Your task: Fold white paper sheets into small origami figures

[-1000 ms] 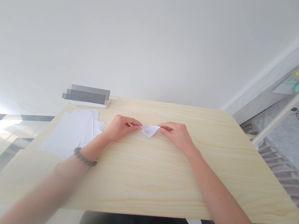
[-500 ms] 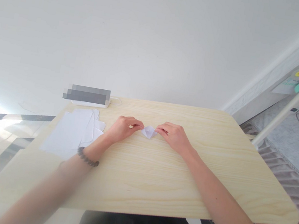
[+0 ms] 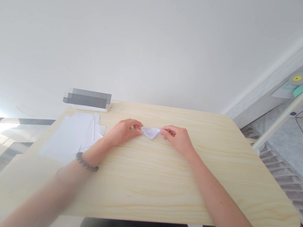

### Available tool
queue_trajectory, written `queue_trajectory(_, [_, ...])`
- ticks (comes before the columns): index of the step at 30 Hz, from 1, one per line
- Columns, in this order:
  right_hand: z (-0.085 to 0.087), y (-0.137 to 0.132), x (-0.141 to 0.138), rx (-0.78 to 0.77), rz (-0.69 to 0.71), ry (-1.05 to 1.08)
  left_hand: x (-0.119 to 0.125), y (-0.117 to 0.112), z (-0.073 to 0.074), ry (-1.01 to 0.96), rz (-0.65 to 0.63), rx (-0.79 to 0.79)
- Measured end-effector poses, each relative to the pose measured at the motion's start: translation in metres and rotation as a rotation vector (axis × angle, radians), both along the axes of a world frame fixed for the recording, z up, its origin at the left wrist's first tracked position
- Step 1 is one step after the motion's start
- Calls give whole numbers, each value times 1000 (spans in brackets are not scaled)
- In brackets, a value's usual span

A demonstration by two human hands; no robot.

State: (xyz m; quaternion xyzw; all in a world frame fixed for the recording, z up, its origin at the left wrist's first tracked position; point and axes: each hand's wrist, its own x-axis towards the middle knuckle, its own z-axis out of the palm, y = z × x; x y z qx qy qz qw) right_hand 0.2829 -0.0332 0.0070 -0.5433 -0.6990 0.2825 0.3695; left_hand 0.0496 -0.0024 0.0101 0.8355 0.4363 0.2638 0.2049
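folded paper (image 3: pixel 151 133), small and white, lies between the two hands, near the middle of the pale wooden table (image 3: pixel 138 192), its point turned toward the near edge. from my remote view, the right hand (image 3: pixel 176 136) pinches the paper's right corner between thumb and fingers. the left hand (image 3: pixel 125 133) has thumb and fingertips slightly parted at the left corner; i cannot tell whether they grip it. a dark beaded bracelet (image 3: pixel 86 163) circles the left wrist. farther left, i see overlapping white sheets (image 3: pixel 69 134), lying flat.
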Motion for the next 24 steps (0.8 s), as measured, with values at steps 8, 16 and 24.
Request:
queue_trajectory(8, [-2,21,40,-23,-300,15,9,1,-11,210,-64,155])
queue_trajectory(16, [14,56,149,-104,-584,-39,29,5,-13,221,-114,208])
queue_trajectory(24, [21,68,210,-172,-735,-134,55,6,-8,188,-210,236])
